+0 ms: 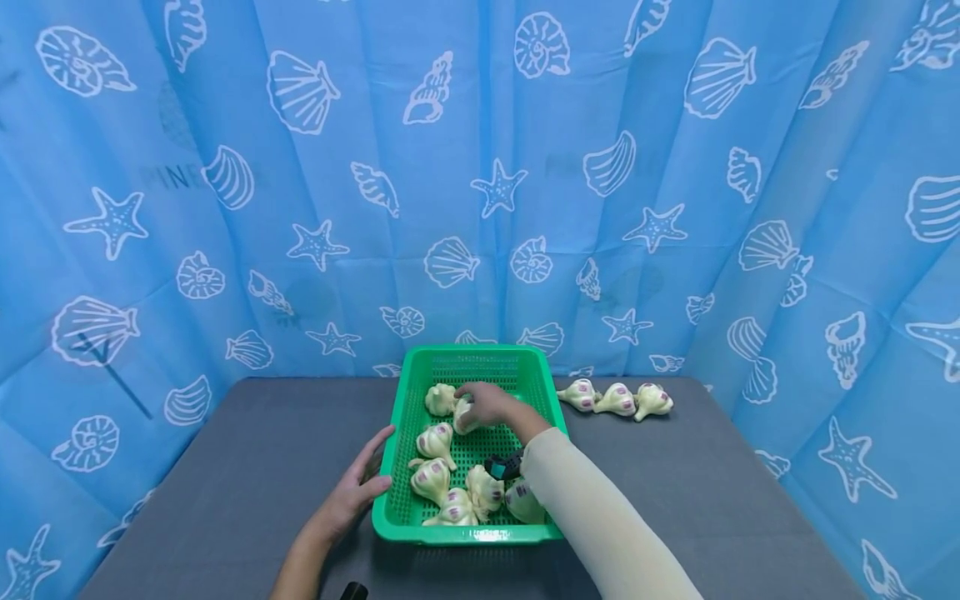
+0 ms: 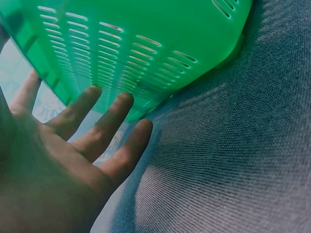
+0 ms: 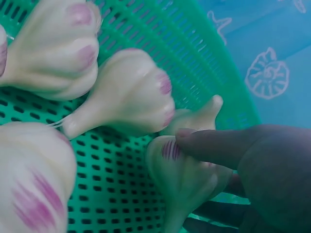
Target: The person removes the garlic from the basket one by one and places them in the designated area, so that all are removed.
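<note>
A green plastic basket (image 1: 465, 535) with slotted walls stands on the table, several garlic bulbs (image 1: 430, 481) lying inside it. Deep in its far half, my right hand (image 1: 491, 406) grips a garlic bulb (image 3: 177, 167), thumb pressed on the bulb's purple-streaked side. Another bulb (image 1: 440, 399) lies just left of the held one. At the basket's left side is my left hand (image 1: 356, 492), thumb at the rim and fingers spread along the outer wall (image 2: 160, 24). The left fingers look fairly straight in the left wrist view.
Three garlic bulbs (image 1: 617, 399) lie in a row on the grey tabletop (image 1: 675, 483), right of the basket near the back. A blue curtain (image 1: 480, 208) with white shell prints hangs behind the table. A small black object (image 1: 354, 591) shows at the bottom edge.
</note>
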